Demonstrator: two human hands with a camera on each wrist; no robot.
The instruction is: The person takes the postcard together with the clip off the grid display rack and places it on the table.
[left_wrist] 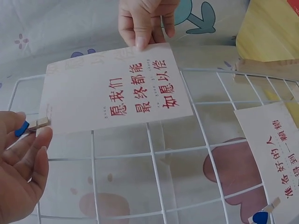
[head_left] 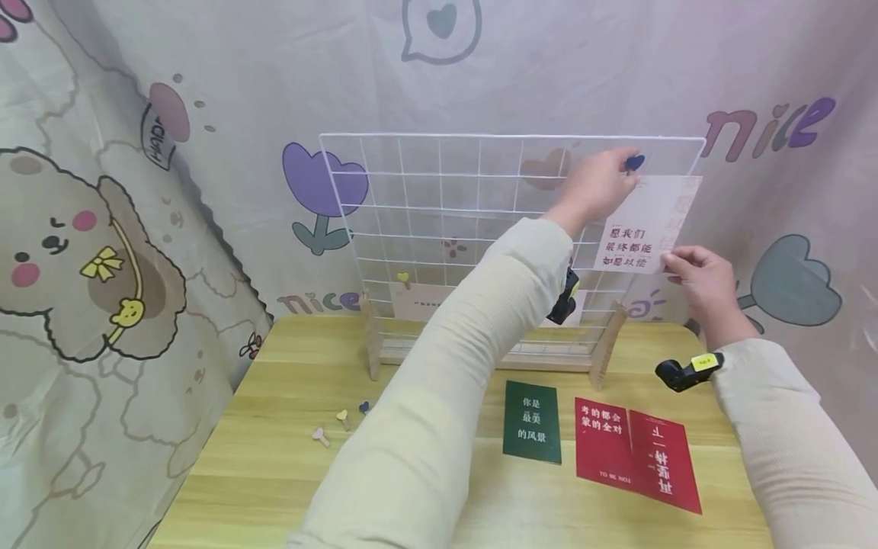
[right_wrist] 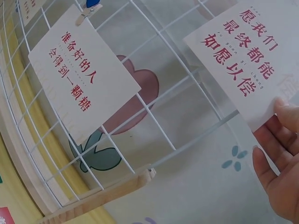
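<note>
A white card with red Chinese lettering (head_left: 624,246) overlaps the upper right of the white wire grid (head_left: 439,136). My left hand (head_left: 598,187) pinches a small wooden clothespin with a blue heart (head_left: 634,162) at the card's top edge. The left wrist view has the clothespin's wooden end (left_wrist: 42,122) right at the card's edge. Lower down, my right hand (head_left: 706,288) pinches the card's lower right edge between thumb and fingers. The right wrist view shows that thumb (right_wrist: 286,112) lying over the card's face.
Another white card (right_wrist: 74,84) hangs on the grid from a blue-heart clothespin (right_wrist: 88,9). Wooden feet (head_left: 605,347) support the grid on the table (head_left: 261,442). A green card (head_left: 532,450), red cards (head_left: 604,457) and loose heart clothespins (head_left: 343,418) lie in front. Behind hangs a patterned cloth (head_left: 226,46).
</note>
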